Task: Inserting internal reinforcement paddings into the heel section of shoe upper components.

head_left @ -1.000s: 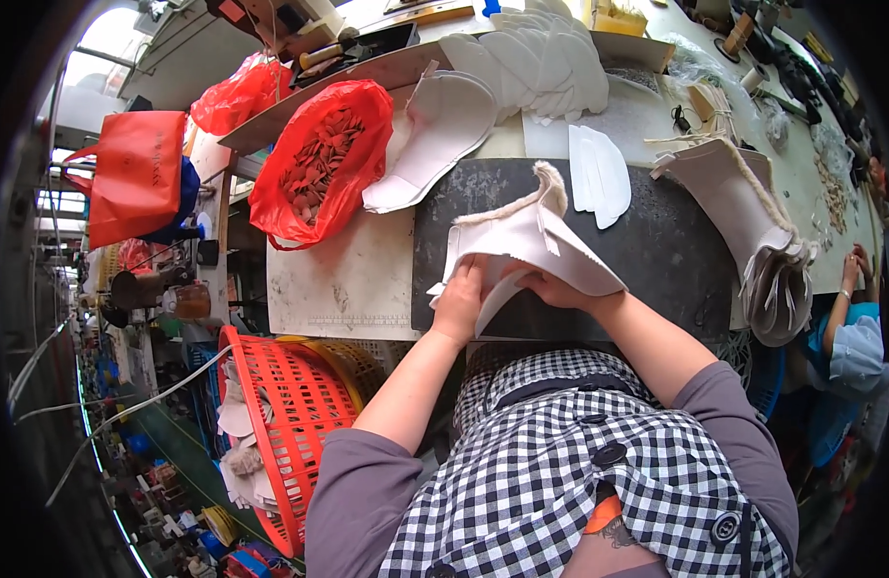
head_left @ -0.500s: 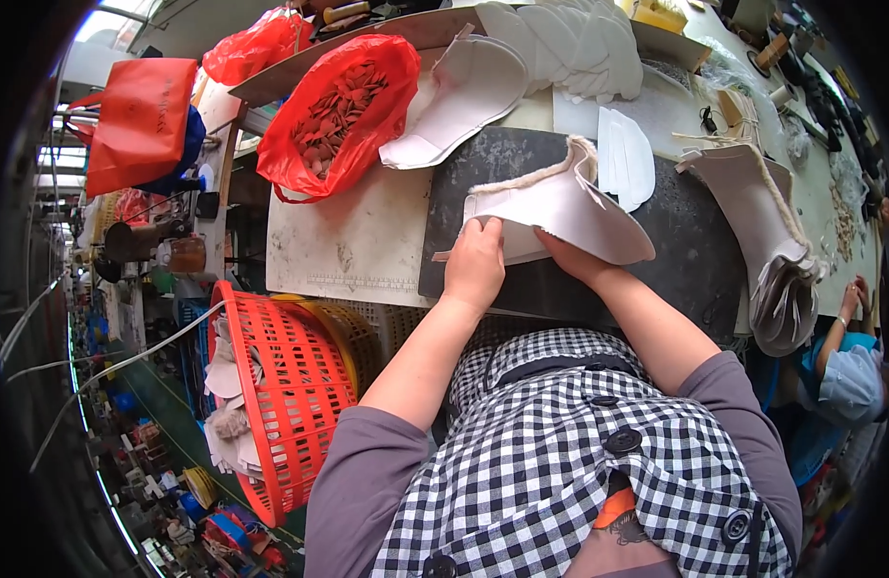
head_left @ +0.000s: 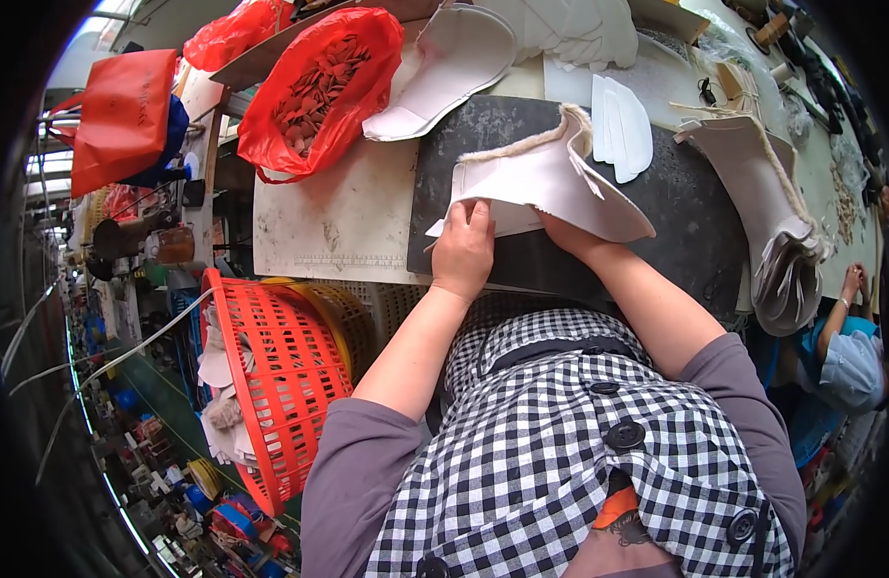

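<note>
A pale boot upper point(head_left: 529, 178) with a fluffy fleece edge stands partly folded over the dark cutting board point(head_left: 697, 220). My left hand point(head_left: 464, 252) pinches its lower left edge, fingertips over the rim and thumb out of sight. At the lower right, my right hand point(head_left: 572, 237) grips the same upper from below, most of its fingers hidden behind the material. Just beyond the upper lies a small stack of white curved pieces point(head_left: 620, 130). To the right, a pile of similar fleece-edged uppers point(head_left: 743, 183) hangs over the table's front edge.
A red plastic bag point(head_left: 372, 106) of small reddish pieces lies back left, beside another pale upper point(head_left: 461, 63). White cut shapes point(head_left: 579, 29) are heaped behind. A red basket point(head_left: 281, 376) of scraps stands left of me. Far right, another person's arm point(head_left: 835, 328) reaches the table.
The bench and things on it appear a little higher in the view. My left fingers have shifted slightly on the upper's edge; both hands keep hold of it.
</note>
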The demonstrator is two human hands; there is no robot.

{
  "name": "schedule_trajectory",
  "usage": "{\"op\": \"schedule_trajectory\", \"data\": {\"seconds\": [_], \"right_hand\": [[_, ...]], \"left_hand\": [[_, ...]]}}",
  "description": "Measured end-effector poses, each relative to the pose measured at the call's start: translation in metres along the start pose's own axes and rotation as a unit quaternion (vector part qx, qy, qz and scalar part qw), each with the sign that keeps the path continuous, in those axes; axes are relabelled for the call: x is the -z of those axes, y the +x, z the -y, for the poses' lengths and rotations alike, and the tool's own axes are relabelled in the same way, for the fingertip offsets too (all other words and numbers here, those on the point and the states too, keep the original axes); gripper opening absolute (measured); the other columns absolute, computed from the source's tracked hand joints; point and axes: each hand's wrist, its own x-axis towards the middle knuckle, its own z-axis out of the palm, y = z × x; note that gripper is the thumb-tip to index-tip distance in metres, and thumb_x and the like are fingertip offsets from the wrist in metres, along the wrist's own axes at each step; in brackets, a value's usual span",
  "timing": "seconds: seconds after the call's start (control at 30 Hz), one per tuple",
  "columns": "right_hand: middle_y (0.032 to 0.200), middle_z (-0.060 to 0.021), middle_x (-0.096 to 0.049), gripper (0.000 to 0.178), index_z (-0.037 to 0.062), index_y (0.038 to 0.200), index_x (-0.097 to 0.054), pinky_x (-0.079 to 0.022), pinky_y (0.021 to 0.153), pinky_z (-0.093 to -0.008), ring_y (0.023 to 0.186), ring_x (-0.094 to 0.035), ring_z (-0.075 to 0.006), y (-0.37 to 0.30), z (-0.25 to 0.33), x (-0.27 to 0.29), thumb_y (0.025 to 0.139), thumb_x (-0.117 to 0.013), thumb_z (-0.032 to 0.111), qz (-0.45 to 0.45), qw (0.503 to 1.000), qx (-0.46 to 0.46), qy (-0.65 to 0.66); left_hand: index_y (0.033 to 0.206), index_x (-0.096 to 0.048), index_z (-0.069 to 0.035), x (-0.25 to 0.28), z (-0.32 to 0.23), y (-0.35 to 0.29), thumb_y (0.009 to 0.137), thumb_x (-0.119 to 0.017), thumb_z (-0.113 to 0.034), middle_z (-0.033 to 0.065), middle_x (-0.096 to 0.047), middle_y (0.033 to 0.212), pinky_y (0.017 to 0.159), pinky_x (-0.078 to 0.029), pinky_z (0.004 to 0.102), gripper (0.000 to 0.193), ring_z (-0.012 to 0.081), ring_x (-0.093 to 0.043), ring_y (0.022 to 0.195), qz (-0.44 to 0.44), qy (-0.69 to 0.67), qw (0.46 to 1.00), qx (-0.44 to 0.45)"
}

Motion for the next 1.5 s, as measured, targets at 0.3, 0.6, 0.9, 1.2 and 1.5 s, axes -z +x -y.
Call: {"op": "schedule_trajectory", "data": {"seconds": [0.3, 0.6, 0.9, 1.2, 1.5], "right_hand": [[0.12, -0.0185, -0.059, 0.03, 0.0061, 0.115, -0.058, -0.045, 0.097, -0.0414, 0.114, -0.055, -0.0343, -0.007, 0.0, -0.007, 0.091, -0.051, 0.022, 0.012, 0.998, -0.053, 0.045], [0.099, -0.0172, -0.065, 0.022, 0.0058, 0.1, -0.064, -0.048, 0.084, -0.0447, 0.094, -0.062, -0.0349, -0.006, 0.0, -0.014, 0.091, -0.049, 0.019, 0.017, 0.999, -0.04, -0.011], [0.096, -0.0171, -0.065, 0.021, 0.0064, 0.098, -0.065, -0.048, 0.082, -0.0455, 0.089, -0.062, -0.0342, -0.007, -0.014, -0.025, 0.092, -0.048, 0.017, 0.022, 1.0, -0.009, 0.001], [0.115, -0.0173, -0.061, 0.028, 0.0064, 0.112, -0.061, -0.041, 0.097, -0.0434, 0.11, -0.055, -0.0335, -0.003, -0.01, -0.02, 0.095, -0.045, 0.021, 0.023, 0.998, -0.037, -0.036], [0.112, -0.0209, -0.06, 0.026, 0.003, 0.113, -0.06, -0.04, 0.097, -0.045, 0.11, -0.054, -0.0373, -0.02, -0.04, 0.028, 0.093, -0.046, 0.012, 0.093, 0.995, 0.025, 0.018]], "left_hand": [[0.112, -0.056, -0.006, -0.012, 0.01, -0.006, 0.084, -0.065, -0.013, 0.0128, -0.056, 0.101, 0.065, -0.053, 0.0399, 0.03, 0.0318, -0.063, 0.081, 0.002, 0.036, 0.999, 0.018], [0.116, -0.062, -0.01, 0.008, -0.009, -0.043, 0.082, -0.062, -0.007, 0.0107, -0.058, 0.117, 0.077, -0.055, 0.0365, 0.033, 0.0271, -0.063, 0.095, 0.089, -0.104, 0.967, -0.216], [0.136, -0.035, -0.007, -0.029, -0.03, -0.04, 0.077, -0.074, -0.017, 0.0234, -0.028, 0.148, 0.112, -0.029, 0.0516, 0.073, 0.0424, -0.027, 0.138, 0.065, -0.131, 0.98, -0.131], [0.147, -0.023, 0.003, -0.039, -0.027, -0.032, 0.088, -0.052, -0.055, 0.0203, -0.02, 0.154, 0.118, -0.01, 0.0476, 0.087, 0.0354, -0.017, 0.144, 0.196, 0.1, 0.975, -0.023], [0.147, -0.033, -0.009, -0.031, -0.027, -0.03, 0.083, -0.058, -0.052, 0.0171, -0.035, 0.142, 0.109, -0.023, 0.0542, 0.08, 0.0367, -0.032, 0.133, 0.227, 0.047, 0.973, 0.014]]}}
